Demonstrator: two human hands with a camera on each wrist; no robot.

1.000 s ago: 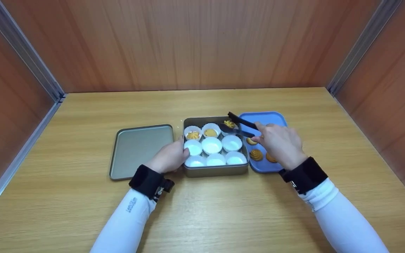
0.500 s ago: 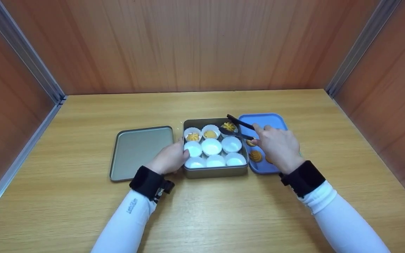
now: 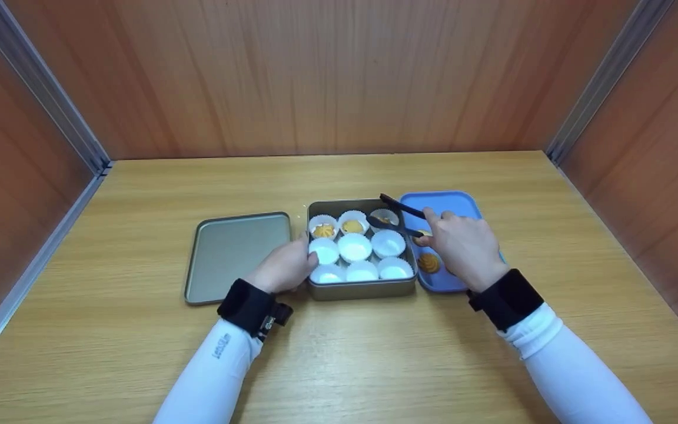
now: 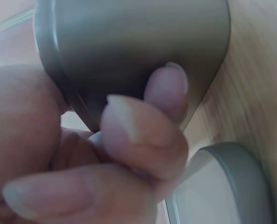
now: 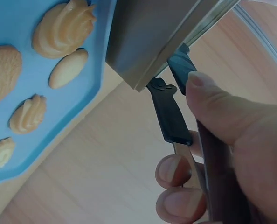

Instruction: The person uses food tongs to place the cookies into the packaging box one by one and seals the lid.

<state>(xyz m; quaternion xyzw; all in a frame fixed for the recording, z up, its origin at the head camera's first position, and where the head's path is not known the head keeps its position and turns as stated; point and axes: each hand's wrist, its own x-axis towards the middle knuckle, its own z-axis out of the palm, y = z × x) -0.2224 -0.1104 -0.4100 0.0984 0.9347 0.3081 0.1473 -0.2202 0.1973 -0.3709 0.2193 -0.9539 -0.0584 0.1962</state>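
A rectangular metal tin (image 3: pixel 362 288) holds several white paper cups (image 3: pixel 355 246) in rows. My left hand (image 3: pixel 283 264) grips its left wall, thumb over the rim, and in the left wrist view the curled fingertips (image 4: pixel 166 91) lie against the outside. My right hand (image 3: pixel 465 244) holds black-tipped tongs (image 3: pixel 401 206), their two tips spread apart over the far right cup (image 3: pixel 387 215). A cookie sits low inside that cup, partly hidden by the tongs. The other two cups of the far row hold a piped cookie (image 3: pixel 323 230) and a flat yellow cookie (image 3: pixel 352 226).
A blue tray (image 3: pixel 442 203) with several cookies (image 5: pixel 64 28) stands against the tin's right side, partly under my right hand. The metal lid (image 3: pixel 236 253) lies left of the tin. Wooden panels (image 3: pixel 339 76) enclose the table at the back and sides.
The piped cookie between the tong tips has dropped down into the far right cup, and the tongs have spread around it. My left hand stays on the tin.
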